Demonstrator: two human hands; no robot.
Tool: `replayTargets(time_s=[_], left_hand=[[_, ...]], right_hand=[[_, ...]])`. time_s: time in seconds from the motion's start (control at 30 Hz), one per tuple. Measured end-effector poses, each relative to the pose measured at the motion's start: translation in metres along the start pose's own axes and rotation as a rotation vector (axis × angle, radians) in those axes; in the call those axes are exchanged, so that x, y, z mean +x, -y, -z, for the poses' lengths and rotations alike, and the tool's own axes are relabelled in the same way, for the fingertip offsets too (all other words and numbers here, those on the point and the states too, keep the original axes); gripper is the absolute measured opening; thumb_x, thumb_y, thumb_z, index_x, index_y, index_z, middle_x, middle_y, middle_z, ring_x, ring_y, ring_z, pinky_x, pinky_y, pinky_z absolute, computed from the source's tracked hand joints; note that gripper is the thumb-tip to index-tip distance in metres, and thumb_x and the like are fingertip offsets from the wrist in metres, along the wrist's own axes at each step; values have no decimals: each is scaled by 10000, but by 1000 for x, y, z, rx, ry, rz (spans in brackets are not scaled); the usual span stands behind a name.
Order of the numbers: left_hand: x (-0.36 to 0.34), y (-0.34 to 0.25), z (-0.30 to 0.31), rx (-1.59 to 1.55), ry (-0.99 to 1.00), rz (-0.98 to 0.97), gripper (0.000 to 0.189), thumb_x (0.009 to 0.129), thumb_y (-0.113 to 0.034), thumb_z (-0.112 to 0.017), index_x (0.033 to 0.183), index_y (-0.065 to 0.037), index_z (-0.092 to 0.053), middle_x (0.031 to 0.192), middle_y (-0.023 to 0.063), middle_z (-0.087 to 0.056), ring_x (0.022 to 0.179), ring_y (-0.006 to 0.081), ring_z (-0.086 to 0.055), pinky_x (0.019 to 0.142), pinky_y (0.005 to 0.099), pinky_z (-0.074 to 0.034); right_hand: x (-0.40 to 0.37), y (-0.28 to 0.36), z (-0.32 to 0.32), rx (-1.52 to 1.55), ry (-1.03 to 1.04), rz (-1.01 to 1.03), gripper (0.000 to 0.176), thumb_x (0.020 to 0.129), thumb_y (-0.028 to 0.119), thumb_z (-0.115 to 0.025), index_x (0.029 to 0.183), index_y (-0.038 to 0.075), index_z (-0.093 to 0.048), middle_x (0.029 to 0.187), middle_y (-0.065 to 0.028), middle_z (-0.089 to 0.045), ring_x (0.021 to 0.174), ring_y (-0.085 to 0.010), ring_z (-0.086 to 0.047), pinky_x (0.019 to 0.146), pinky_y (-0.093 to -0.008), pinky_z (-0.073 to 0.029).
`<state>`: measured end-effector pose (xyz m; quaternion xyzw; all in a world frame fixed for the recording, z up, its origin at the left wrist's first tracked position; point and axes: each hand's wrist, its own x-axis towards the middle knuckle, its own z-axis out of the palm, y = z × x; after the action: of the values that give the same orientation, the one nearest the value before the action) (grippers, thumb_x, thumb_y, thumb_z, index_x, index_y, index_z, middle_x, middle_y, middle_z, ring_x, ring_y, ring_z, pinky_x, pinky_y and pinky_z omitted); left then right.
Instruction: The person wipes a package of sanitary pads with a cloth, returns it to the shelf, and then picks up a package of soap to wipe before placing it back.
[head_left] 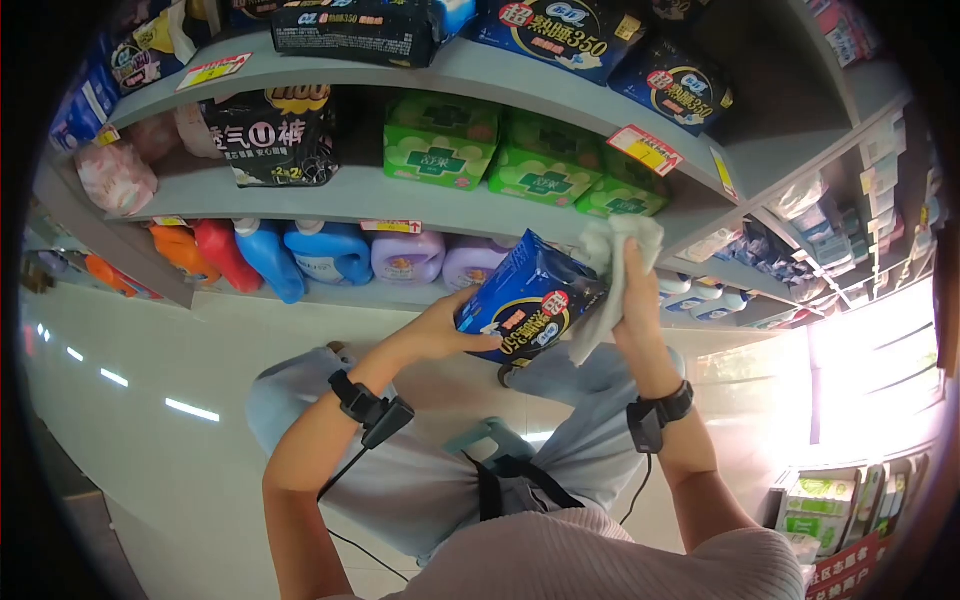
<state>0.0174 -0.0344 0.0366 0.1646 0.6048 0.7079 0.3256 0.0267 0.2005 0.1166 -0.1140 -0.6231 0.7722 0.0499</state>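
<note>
A dark blue package with yellow print (pixel 535 300) is gripped at its left end by my left hand (pixel 440 330), thumb across its front. My right hand (pixel 636 300) is closed on a whitish cloth (pixel 610 285), which touches the right end of the package. Both hands are in front of the lower shelves, above my knees. Just beyond them, green boxes (pixel 540 180) stand on the middle shelf, and purple bottles (pixel 408 258) stand on the bottom one.
Similar dark blue packages (pixel 560 38) fill the upper shelf (pixel 400 82). Red, orange and blue bottles (pixel 328 252) stand at the lower left. More shelving runs along the right, near a bright window (pixel 870 370). My bent legs (pixel 300 400) are below.
</note>
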Motion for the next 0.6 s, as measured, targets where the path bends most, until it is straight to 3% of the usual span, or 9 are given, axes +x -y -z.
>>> replayTargets(time_s=[0.13, 0.17, 0.23, 0.33, 0.4, 0.6], left_hand=[[-5, -1, -1, 33, -4, -62, 715, 645, -119, -748, 1243, 20, -383, 1125, 104, -531, 1002, 160, -511, 884, 286, -407], [-6, -2, 0, 79, -8, -91, 704, 649, -141, -752, 1230, 30, -395, 1101, 109, -545, 977, 156, -523, 861, 277, -418], [-7, -4, 3, 170, -3, -96, 690, 650, -139, -751, 1221, 34, -405, 1098, 109, -546, 974, 153, -522, 858, 275, -419], [-11, -6, 8, 216, 1, -91, 666, 649, -136, -754, 1202, 39, -426, 1093, 108, -548, 970, 149, -520, 853, 273, -420], [-14, -7, 10, 171, 9, -81, 657, 645, -134, -756, 1192, 39, -437, 1091, 108, -549, 968, 148, -519, 851, 273, -420], [-13, -7, 20, 154, -39, -99, 663, 636, -127, -768, 1197, 14, -443, 1086, 107, -547, 958, 159, -527, 850, 276, -422]], right_hand=[[-7, 24, 2, -278, 220, 123, 577, 887, 400, -466, 1276, -1, -325, 1201, -106, -477, 1060, -201, -497, 891, -319, -399], [-16, 32, -4, -500, 277, 109, 596, 875, 402, -490, 1291, 9, -325, 1194, -104, -483, 1061, -191, -490, 881, -302, -392], [-19, 33, -9, -717, 628, 35, 608, 844, 380, -551, 1292, 24, -345, 1177, -104, -495, 1056, -181, -484, 881, -287, -385], [-28, 28, -36, -832, 534, 200, 544, 813, 351, -590, 1257, 80, -430, 1174, -145, -494, 1069, -201, -481, 898, -305, -380], [-20, 16, -30, -797, 530, 158, 604, 777, 352, -636, 1250, 46, -418, 1151, -140, -505, 1057, -201, -491, 891, -301, -387], [-10, -16, -20, -486, 414, 46, 554, 817, 340, -603, 1228, 24, -408, 1086, -100, -532, 988, -166, -515, 860, -297, -413]])
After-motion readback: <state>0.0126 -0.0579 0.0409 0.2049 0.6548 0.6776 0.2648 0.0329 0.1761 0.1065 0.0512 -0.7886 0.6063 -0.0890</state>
